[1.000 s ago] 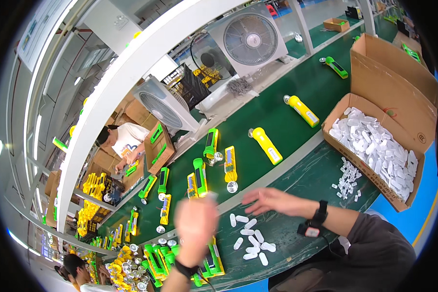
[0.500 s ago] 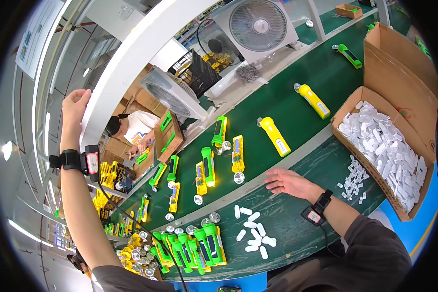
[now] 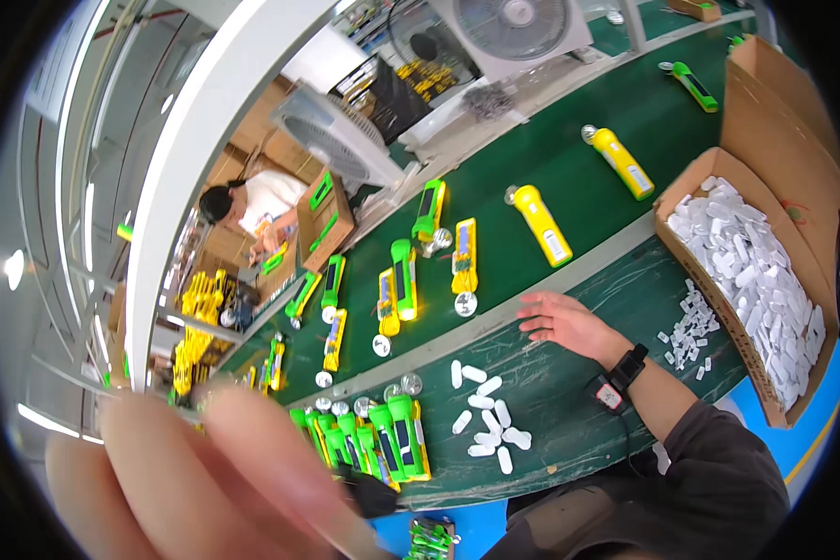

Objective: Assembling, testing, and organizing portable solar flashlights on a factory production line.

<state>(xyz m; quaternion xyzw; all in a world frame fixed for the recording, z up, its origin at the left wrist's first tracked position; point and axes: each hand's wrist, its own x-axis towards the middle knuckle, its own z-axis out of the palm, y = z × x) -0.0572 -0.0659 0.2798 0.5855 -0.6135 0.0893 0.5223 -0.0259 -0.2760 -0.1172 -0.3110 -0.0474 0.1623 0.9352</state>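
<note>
My left hand (image 3: pixel 196 476) is very close to the camera at the lower left, large and blurred, its fingers stretched out with nothing seen in them. My right hand (image 3: pixel 565 320) lies palm down with spread fingers on the green worktable (image 3: pixel 569 392), beside the conveyor's edge, holding nothing. A black wristband with a small device sits on that wrist. Several small white oblong parts (image 3: pixel 488 411) lie loose on the table left of my right forearm. A row of green and yellow torches (image 3: pixel 383 439) lies side by side beyond my left hand.
An open cardboard box (image 3: pixel 817 373) of white parts stands at the right, with a small pile of white parts (image 3: pixel 691 327) beside it. Yellow and green torches, among them a yellow torch (image 3: pixel 543 224), lie on the green conveyor (image 3: pixel 625 112). Fans (image 3: pixel 331 131) and another person (image 3: pixel 252 210) are behind it.
My left hand has come down from high at the left to right in front of the camera. My right hand has stayed on the table near the conveyor edge.
</note>
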